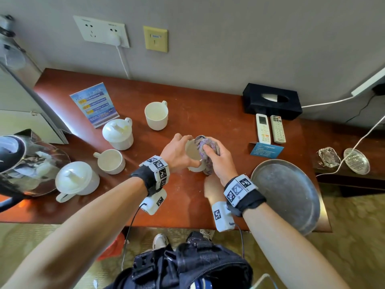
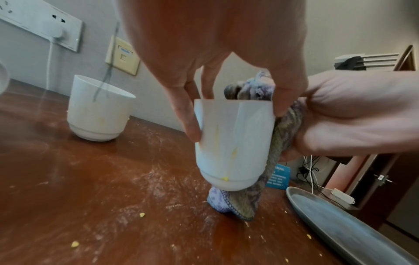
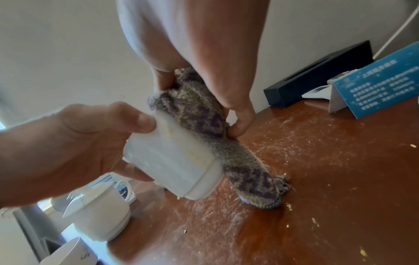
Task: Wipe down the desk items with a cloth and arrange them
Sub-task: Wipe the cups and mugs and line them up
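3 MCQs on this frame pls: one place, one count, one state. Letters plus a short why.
1. The round metal tray lies where?
A. at the desk's right end
B. against the wall
C. under the kettle

2. Remote controls beside the black tissue box?
A. one
B. two
C. four

3. The white cup in the left hand is:
A. standing on the desk
B. lifted, cloth pressed on it
C. lidded

Key: 1 A, tray sits right of both hands; 2 B, two side by side; 3 B, the right hand presses the cloth against the raised cup.
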